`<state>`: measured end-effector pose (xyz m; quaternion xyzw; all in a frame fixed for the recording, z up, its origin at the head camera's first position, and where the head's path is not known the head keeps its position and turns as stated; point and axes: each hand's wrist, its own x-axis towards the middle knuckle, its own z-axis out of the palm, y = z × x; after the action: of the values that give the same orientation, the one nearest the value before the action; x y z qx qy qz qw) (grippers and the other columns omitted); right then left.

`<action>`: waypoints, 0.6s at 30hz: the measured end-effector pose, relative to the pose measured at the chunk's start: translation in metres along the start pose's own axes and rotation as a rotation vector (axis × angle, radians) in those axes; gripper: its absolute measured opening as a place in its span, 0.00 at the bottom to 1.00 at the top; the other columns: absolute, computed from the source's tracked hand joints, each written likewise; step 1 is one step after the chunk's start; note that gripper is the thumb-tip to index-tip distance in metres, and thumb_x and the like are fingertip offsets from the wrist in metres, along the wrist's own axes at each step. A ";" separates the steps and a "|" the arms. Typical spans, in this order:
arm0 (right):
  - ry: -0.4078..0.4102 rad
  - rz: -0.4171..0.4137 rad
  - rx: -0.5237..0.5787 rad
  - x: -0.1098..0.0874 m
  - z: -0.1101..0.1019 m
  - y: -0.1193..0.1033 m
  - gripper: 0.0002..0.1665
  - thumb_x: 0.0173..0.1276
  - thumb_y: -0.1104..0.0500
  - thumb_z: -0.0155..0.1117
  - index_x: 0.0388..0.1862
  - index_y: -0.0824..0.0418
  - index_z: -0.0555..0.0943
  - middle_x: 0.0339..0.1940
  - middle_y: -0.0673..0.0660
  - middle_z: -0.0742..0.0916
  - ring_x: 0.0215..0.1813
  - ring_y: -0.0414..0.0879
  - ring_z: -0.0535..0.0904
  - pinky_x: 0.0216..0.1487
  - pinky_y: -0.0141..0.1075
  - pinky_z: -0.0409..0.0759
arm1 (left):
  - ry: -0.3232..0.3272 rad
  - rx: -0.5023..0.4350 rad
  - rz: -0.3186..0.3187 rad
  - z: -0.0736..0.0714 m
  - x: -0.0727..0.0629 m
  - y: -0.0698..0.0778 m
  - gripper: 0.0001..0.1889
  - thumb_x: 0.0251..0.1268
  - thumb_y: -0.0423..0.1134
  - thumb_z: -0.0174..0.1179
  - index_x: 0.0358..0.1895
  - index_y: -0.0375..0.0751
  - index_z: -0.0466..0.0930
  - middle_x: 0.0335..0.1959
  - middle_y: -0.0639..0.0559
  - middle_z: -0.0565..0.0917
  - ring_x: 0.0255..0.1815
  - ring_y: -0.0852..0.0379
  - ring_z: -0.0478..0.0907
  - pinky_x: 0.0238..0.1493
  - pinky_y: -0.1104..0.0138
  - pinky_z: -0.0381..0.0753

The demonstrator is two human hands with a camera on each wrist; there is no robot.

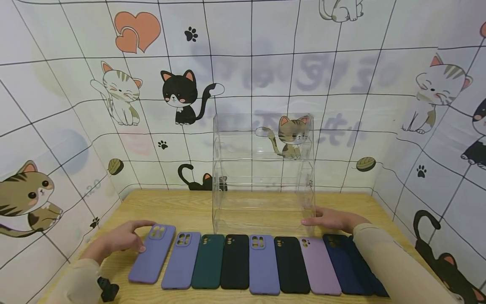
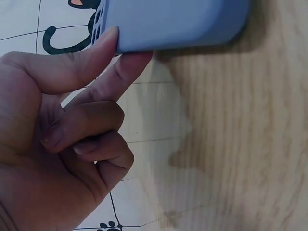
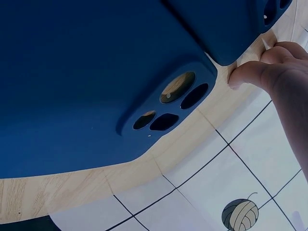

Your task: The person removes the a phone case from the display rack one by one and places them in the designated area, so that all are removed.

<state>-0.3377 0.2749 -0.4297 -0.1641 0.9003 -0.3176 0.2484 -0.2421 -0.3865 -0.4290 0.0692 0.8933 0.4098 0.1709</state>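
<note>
My left hand pinches the upper end of a purple phone case, the leftmost in a row. In the left wrist view the thumb lies on the edge of this case, beside the camera holes, with the index finger against its side; the other fingers are curled in. Behind the row stands a clear tiered rack. My right hand holds the rack's lower right side, thumb and fingers seen at the transparent panel. Dark blue phone cases lie below the right wrist.
Along the wooden table, the row continues with another purple case, a green case, black cases, a lilac case and dark blue cases, partly under the right sleeve. A cat-print cloth encloses the back and sides.
</note>
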 end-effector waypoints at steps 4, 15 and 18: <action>0.004 -0.001 -0.002 0.000 0.000 0.001 0.60 0.74 0.29 0.63 0.91 0.51 0.46 0.87 0.76 0.54 0.86 0.79 0.49 0.75 0.76 0.60 | -0.017 0.010 -0.019 0.005 -0.001 0.001 0.45 0.55 0.28 0.69 0.80 0.28 0.62 0.20 0.54 0.77 0.17 0.62 0.58 0.23 0.69 0.64; 0.012 0.000 -0.009 0.000 0.001 0.002 0.60 0.74 0.29 0.63 0.91 0.52 0.47 0.87 0.76 0.54 0.86 0.78 0.49 0.76 0.76 0.60 | -0.047 0.043 -0.023 0.009 -0.001 0.000 0.45 0.58 0.29 0.70 0.80 0.27 0.61 0.20 0.53 0.79 0.18 0.61 0.60 0.24 0.68 0.65; 0.015 -0.002 -0.009 0.000 0.001 0.002 0.60 0.74 0.29 0.63 0.91 0.52 0.47 0.87 0.75 0.55 0.86 0.78 0.48 0.76 0.76 0.59 | -0.050 0.046 -0.020 0.009 -0.001 0.000 0.44 0.60 0.29 0.71 0.80 0.27 0.62 0.21 0.52 0.81 0.19 0.60 0.63 0.25 0.68 0.67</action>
<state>-0.3373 0.2755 -0.4316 -0.1637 0.9034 -0.3148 0.2407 -0.2378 -0.3805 -0.4343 0.0745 0.8987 0.3855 0.1954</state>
